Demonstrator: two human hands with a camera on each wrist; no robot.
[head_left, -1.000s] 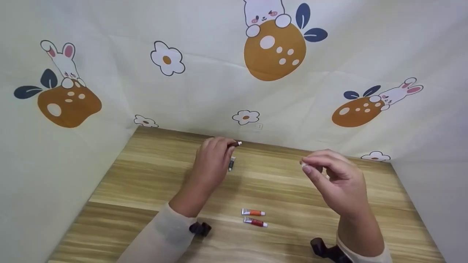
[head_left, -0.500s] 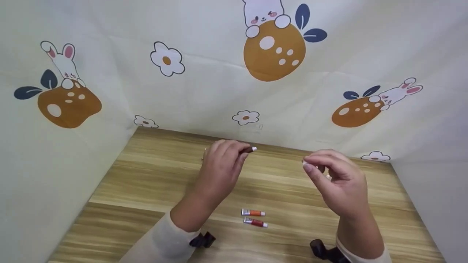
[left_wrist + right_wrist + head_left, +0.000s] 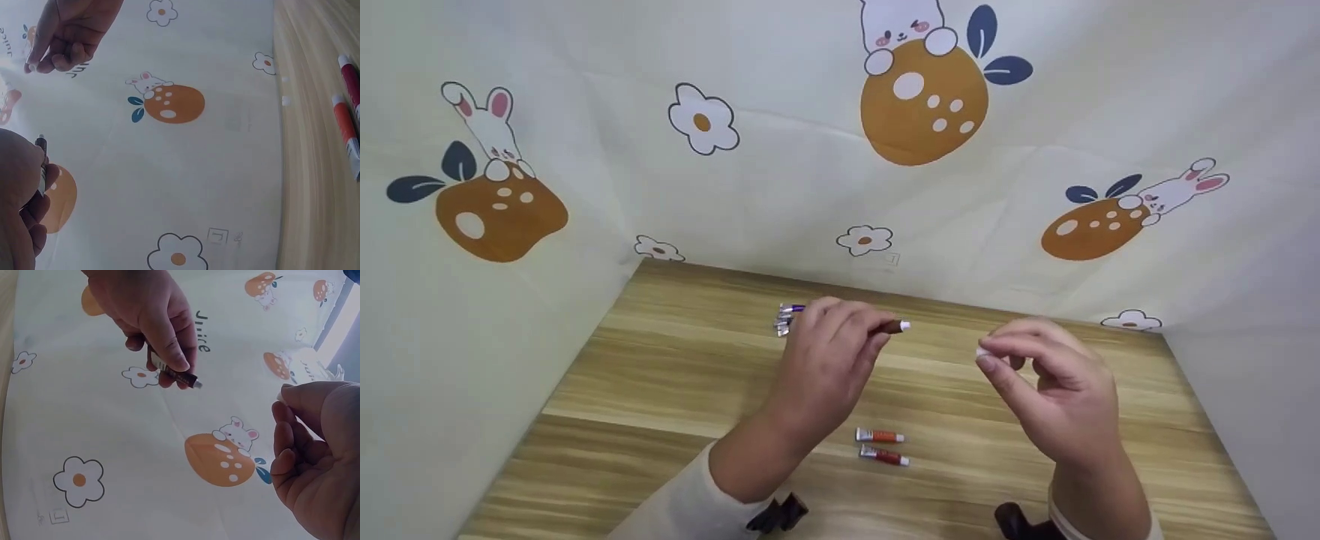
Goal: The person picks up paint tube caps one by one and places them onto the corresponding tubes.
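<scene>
brown tube (image 3: 892,327) in left hand (image 3: 834,364) faces right hand (image 3: 1061,382), pinching perhaps a cap (image 3: 981,352)

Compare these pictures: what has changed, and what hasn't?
The left hand, gripping the brown tube, has moved rightward and nearer the person, uncovering tube ends at its left. The right hand barely shifted, still pinching a small white piece. Orange tube and red tube lie unmoved.

The left arm (image 3: 750,454) and right arm (image 3: 1099,480) reached forward. The left grip (image 3: 832,364) had its back facing up, thumb and bent fingers pinching. The right grip (image 3: 1057,382) was turned sideways, thumb and pointing finger pinching at their tips.
</scene>
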